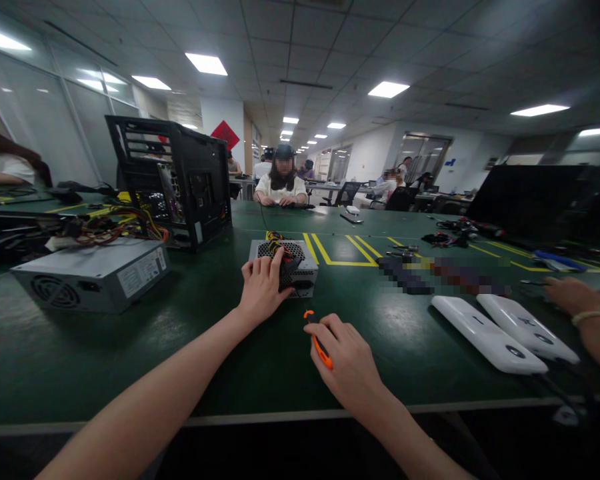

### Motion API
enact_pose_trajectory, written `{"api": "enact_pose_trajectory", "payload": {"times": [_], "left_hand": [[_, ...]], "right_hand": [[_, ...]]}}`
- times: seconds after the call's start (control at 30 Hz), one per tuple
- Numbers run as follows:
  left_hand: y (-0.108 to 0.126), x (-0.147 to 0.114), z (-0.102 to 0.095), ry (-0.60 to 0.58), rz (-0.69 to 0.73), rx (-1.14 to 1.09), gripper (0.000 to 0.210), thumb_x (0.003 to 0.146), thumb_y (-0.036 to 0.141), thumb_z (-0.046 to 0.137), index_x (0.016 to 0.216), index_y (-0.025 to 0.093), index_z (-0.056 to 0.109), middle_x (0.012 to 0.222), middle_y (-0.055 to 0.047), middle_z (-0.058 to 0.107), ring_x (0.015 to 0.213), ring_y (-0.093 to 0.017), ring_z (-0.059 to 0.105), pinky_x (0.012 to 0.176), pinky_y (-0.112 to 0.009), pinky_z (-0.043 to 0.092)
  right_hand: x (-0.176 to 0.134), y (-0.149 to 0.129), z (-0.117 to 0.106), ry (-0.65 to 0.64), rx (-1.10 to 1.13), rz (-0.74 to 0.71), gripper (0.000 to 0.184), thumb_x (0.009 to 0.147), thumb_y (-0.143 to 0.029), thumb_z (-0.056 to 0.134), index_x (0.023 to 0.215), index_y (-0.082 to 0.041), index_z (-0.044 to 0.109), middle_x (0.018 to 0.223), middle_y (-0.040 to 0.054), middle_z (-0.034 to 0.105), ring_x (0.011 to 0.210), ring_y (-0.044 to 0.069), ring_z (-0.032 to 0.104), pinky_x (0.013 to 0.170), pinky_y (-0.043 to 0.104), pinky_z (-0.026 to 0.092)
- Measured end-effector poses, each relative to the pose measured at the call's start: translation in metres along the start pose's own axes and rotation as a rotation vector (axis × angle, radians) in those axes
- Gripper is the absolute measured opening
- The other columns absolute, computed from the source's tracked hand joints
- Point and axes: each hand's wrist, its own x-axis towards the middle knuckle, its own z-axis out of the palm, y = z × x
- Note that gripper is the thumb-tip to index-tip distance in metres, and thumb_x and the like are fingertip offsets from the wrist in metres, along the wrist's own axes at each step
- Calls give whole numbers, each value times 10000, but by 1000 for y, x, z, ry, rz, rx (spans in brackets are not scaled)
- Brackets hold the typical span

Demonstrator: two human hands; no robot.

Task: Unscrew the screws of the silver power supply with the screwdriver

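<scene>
A small grey computer power supply (307,272) sits on the green table, a bundle of coloured cables (276,245) on its top. My left hand (263,283) grips its near left side, with the fingers over the top by the cables and the thumb along the front face. Closed in my right hand (347,360) is an orange-and-black handled tool (323,352), whose exact kind I cannot make out. That hand is just above the table, nearer to me than the power supply and apart from it.
Another power supply (95,273) lies at left, before a black computer case (180,180). Two white devices (485,333) are at right, close to another person's hand (573,293). Loose cables (447,233) and a dark monitor (530,200) stand farther back. A person (281,180) sits opposite.
</scene>
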Motion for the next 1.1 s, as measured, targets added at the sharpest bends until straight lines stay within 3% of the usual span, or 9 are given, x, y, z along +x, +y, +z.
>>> {"api": "enact_pose_trajectory", "payload": {"times": [0.27,0.53,0.9,1.1], "left_hand": [[3,0,0,5,-22,24,896,646,461,625,1351,128,183,1049,-119,454,978,-266,387,870,-417,260],[2,0,0,-2,-19,25,880,660,467,611,1350,133,180,1047,-116,455,979,-265,387,870,-411,260],[2,0,0,-5,-17,20,869,664,459,611,1349,136,184,1050,-115,449,975,-266,389,872,-419,263],[2,0,-1,-5,-19,17,880,660,452,616,1355,142,172,1045,-115,449,981,-269,389,874,-422,262]], "right_hand": [[2,-3,-3,-17,46,7,168,817,-188,465,964,-196,545,888,39,535,728,139,516,677,280,413],[1,-3,0,103,7,48,210,823,-221,453,1011,-157,522,831,41,584,655,142,519,628,276,399],[0,-2,-1,130,-34,-18,183,767,-118,476,903,-180,582,819,46,531,701,148,488,642,273,390],[0,-4,-2,106,-31,23,198,769,-132,475,927,-186,581,837,45,527,717,152,493,661,283,398]]}}
